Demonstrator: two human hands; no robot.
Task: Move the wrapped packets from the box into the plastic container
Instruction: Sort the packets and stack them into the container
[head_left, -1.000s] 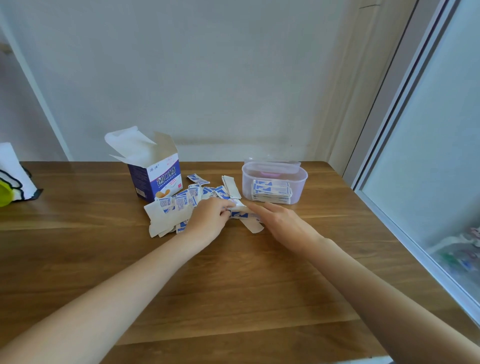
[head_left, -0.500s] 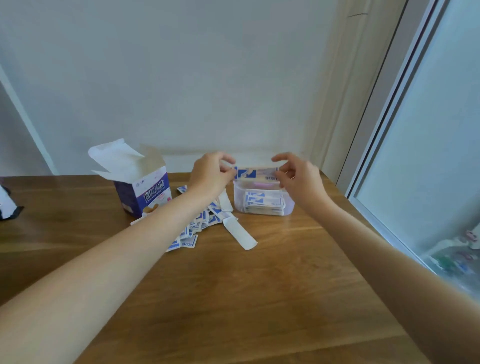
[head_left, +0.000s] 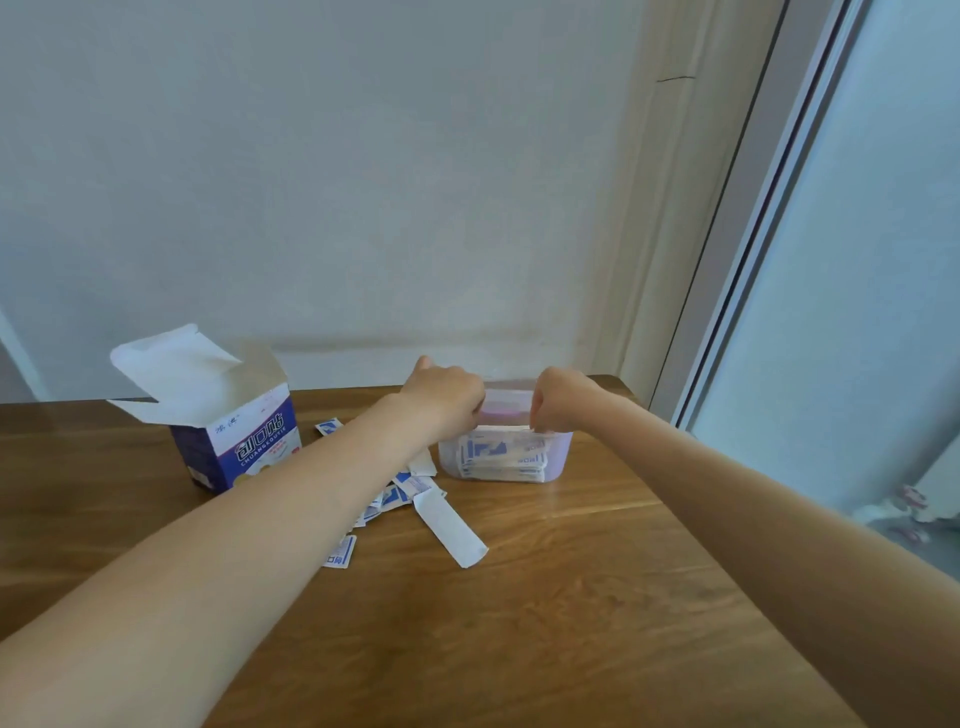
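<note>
Now both hands, left (head_left: 448, 395) and right (head_left: 558, 399), curl tight on a bunch of packets (head_left: 503, 429) held at the tub (head_left: 557, 457) rim. Push it down flat, then let go; more packets wait by the box (head_left: 236, 439)

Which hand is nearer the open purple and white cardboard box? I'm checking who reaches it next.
Left. The left hand is at the clear plastic container's left rim, on the side facing the open purple and white cardboard box; the right hand is at its right rim, farther off.

Hands (head_left: 506, 402) hide container (head_left: 558, 457) rim; left forearm covers packets (head_left: 400, 493).
</note>
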